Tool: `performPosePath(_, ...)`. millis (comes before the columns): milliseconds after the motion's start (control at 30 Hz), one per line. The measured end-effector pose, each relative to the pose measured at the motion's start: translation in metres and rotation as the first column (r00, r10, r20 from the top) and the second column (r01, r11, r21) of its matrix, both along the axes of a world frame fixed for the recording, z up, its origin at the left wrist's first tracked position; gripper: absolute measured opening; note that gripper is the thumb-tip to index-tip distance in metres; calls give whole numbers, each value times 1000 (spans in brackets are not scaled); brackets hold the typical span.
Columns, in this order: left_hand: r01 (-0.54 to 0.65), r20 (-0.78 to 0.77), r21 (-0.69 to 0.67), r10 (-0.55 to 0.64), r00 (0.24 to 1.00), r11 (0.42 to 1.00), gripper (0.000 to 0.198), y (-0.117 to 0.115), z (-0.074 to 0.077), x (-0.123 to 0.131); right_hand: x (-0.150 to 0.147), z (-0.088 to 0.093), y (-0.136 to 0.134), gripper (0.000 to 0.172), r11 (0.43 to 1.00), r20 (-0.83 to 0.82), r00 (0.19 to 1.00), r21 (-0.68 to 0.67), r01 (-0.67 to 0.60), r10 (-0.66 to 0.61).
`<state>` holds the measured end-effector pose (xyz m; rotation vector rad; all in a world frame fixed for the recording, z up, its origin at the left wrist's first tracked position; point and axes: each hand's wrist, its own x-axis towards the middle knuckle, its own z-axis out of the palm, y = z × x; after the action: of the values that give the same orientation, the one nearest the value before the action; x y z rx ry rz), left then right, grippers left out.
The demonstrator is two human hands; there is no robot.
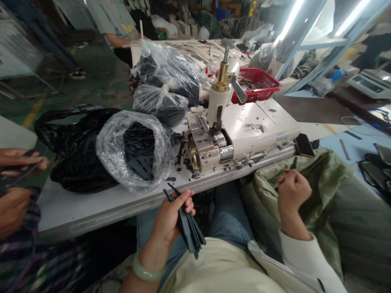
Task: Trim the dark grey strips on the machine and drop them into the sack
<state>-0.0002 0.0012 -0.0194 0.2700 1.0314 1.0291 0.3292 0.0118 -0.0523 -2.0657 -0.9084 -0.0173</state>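
Observation:
My left hand [172,215] is closed round a bundle of dark strips [189,230] that fans out below the table edge, over my lap. A pale green bangle [146,272] circles that wrist. My right hand [291,191] is closed in a pinch on one thin dark strip [293,163], held above a green sack [317,191] to the right of my knees. Both hands sit just in front of the white machine [232,130] on the table [91,203].
A clear bag of dark strips [134,150] lies open left of the machine, beside a black bag [73,150] and two tied bags [165,81]. A red basket [258,83] stands behind. Another person's hands [18,162] hold strips at the far left.

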Motion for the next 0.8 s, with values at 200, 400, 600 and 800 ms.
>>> performPosePath(200,109,76,-26,-106,991,994,28,-1,0,12,40,0,-62,63,944,258,955,-325,-55,145)
performPosePath(400,335,-4,5,-335,942,942,25,-11,3,28,-105,37,-37,35,546,-630,343,156,-823,697)
performPosePath(600,429,-162,14,-421,892,903,20,-22,5,17,-169,28,-5,33,371,-846,-156,380,-847,510)
performPosePath(800,437,-114,-14,-435,893,900,24,-17,11,0,-170,23,2,20,755,-884,-270,467,-460,383)
